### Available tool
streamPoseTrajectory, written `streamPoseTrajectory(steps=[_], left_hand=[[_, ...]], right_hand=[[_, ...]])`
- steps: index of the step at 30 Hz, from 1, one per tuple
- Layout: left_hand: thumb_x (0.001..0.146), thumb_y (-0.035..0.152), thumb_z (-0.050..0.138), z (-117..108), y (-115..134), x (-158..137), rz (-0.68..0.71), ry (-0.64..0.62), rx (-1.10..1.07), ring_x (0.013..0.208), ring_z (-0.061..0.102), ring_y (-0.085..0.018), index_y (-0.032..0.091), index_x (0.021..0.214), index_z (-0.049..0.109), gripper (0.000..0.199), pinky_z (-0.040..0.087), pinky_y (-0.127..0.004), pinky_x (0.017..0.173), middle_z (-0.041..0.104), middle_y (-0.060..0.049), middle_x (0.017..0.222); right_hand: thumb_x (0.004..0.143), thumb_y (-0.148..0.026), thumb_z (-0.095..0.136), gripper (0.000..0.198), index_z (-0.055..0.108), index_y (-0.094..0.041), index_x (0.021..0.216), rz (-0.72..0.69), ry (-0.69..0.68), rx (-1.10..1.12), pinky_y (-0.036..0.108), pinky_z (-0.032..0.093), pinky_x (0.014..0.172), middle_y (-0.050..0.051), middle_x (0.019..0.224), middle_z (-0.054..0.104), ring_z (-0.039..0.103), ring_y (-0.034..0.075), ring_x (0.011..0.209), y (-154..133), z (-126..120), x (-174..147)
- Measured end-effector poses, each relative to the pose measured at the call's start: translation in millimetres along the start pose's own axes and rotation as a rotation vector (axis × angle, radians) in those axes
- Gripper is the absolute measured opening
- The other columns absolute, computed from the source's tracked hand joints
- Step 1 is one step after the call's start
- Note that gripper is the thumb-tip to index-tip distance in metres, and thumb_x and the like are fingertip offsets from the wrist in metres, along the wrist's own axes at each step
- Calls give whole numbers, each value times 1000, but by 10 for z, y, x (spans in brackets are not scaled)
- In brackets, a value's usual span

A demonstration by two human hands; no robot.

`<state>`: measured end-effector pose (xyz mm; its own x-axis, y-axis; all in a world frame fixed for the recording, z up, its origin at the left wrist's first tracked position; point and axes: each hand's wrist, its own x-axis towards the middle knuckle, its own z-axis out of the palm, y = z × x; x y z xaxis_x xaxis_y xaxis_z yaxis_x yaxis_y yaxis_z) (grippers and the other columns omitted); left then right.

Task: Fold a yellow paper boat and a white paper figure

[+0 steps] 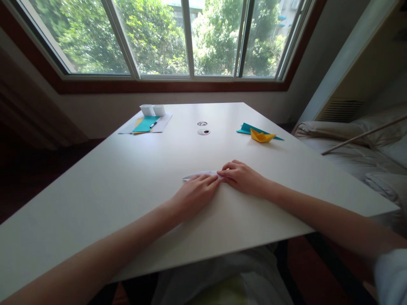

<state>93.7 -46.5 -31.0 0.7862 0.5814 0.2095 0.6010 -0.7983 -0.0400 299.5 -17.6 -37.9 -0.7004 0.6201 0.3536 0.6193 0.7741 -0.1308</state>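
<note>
A folded strip of white paper lies on the white table in front of me, its pointed left end sticking out past my fingers. My left hand rests flat over the paper, fingers stretched out and pressing it down. At the paper's right end, my right hand has its fingers bent and closed on the edge, with the fingertips touching those of the left. Both hands cover much of the paper, so its full folded shape is hidden.
A yellow paper boat and a teal folded paper plane stand at the back right. Back left are teal paper, a marker and two small white containers. Two round stickers lie mid-table.
</note>
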Motion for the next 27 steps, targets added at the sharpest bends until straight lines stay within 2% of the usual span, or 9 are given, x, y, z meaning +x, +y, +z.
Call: streamPoseTrajectory(steps=[5,9,12,15,19,24,27], left_hand=[[86,12,35,44,-51,-49,-40,-34,-29,119,46,-20,13,124,45,40,38,-34,98,49,-11,129],[87,12,33,20,-196,-55,-97,-68,17,117,48,-20,16,120,50,38,37,-38,97,54,-8,126],[88,17,33,-14,-251,-25,-100,-82,-8,115,50,-20,20,117,53,36,39,-38,95,55,-6,125],[90,28,34,-22,-244,20,-135,-56,-55,113,51,-21,21,111,57,32,41,-37,93,59,-5,119],[90,34,35,25,-201,64,-217,11,-113,108,55,-21,21,99,62,31,43,-34,90,63,-5,112],[87,36,42,62,-198,44,-222,52,-182,110,54,-22,20,97,61,27,43,-33,91,62,-5,112],[83,37,48,64,-236,35,-234,82,-212,99,58,-22,22,97,61,24,45,-33,85,64,-4,105]], right_hand=[[86,-26,48,24,67,-17,99,47,-36,66,30,46,77,9,90,64,57,17,84,18,-53,44],[87,-26,47,24,67,-18,98,-49,-121,164,27,46,74,8,88,64,57,15,81,53,-132,28],[88,-25,45,25,67,-18,99,-116,-111,190,30,45,82,8,99,64,56,16,91,83,-147,26],[86,-22,48,22,66,-18,97,-146,-94,245,31,44,87,8,107,63,54,17,99,106,-125,51],[85,-23,51,18,66,-17,92,-167,-81,334,28,45,84,7,94,67,57,15,91,109,-77,83],[84,-23,52,15,66,-18,83,-72,37,310,27,45,77,5,79,67,57,14,78,69,30,118],[83,-22,52,14,66,-17,82,-11,85,268,27,44,76,5,81,66,56,14,78,35,106,152]])
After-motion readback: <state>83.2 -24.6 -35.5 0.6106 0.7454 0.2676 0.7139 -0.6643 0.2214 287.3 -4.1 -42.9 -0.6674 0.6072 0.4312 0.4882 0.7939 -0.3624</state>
